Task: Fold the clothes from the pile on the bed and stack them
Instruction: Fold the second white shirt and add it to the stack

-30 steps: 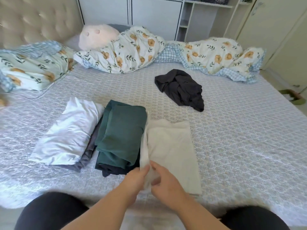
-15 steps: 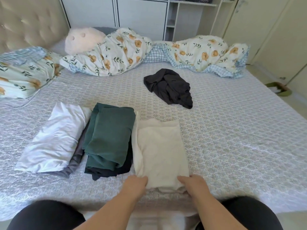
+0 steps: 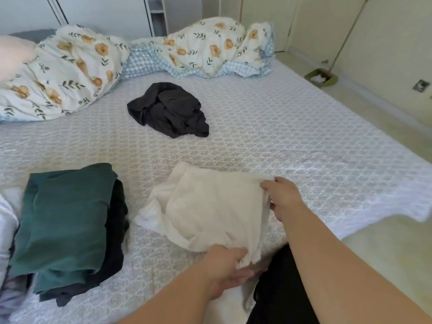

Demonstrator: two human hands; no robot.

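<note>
A cream garment (image 3: 210,206) lies partly folded on the bed near its front edge. My left hand (image 3: 224,267) grips its near edge and my right hand (image 3: 282,197) pinches its right side. To the left sits a folded green garment (image 3: 63,220) on top of a dark one (image 3: 114,230). A folded white piece (image 3: 7,220) shows at the left border. A crumpled black garment (image 3: 168,109) lies unfolded farther back in the middle of the bed.
The bed (image 3: 292,141) has a pale patterned cover. A floral duvet (image 3: 70,66) is bunched along the far side. The bed's right edge drops to the floor, where a green dustpan (image 3: 321,78) stands by the wall.
My hands have lifted the near end of the cream garment and doubled it up; it now lies to the right, apart from the green stack. My view has swung right.
</note>
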